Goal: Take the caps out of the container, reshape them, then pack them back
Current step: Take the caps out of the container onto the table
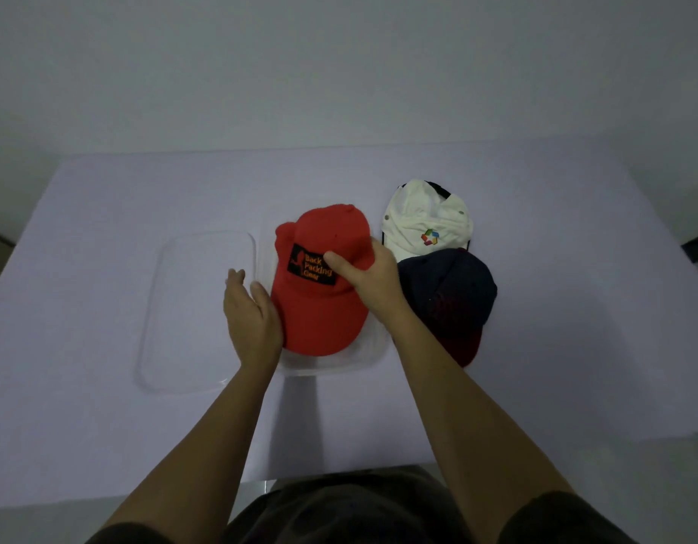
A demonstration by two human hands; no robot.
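Table: white cloth-covered table [104,237] carries everything; a person leans over its near edge, bare forearms reaching in.
Container: clear plastic rectangular container [339,365] sits around the table's middle, its near rim showing just below the red cap's brim.
Lid: clear plastic rectangular lid [182,308] lies flat on the cloth just beside the container's left wall.
Red cap: red fabric baseball cap [323,308] with a black patch lettered in orange "Back Packing Gear"; it sits in or over the container, crown toward the far edge, brim toward the near edge. Whether it rests on the bottom cannot be told.
Right hand: right hand [369,278] clasps the red cap's crown from the right, thumb laid across the patch, fingers hidden behind the crown.
Left hand: left hand [251,316] is flat with fingers extended, palm against the red cap's left side at the brim; not curled around it.
White cap: cream-white fabric cap [422,217] with a small multicoloured logo lies on the cloth right of the container, toward the far edge, crown dented.
Dark cap: navy fabric cap with a dark red brim [453,296] lies just nearer than the white cap, overlapping its near edge, close beside the right wrist.
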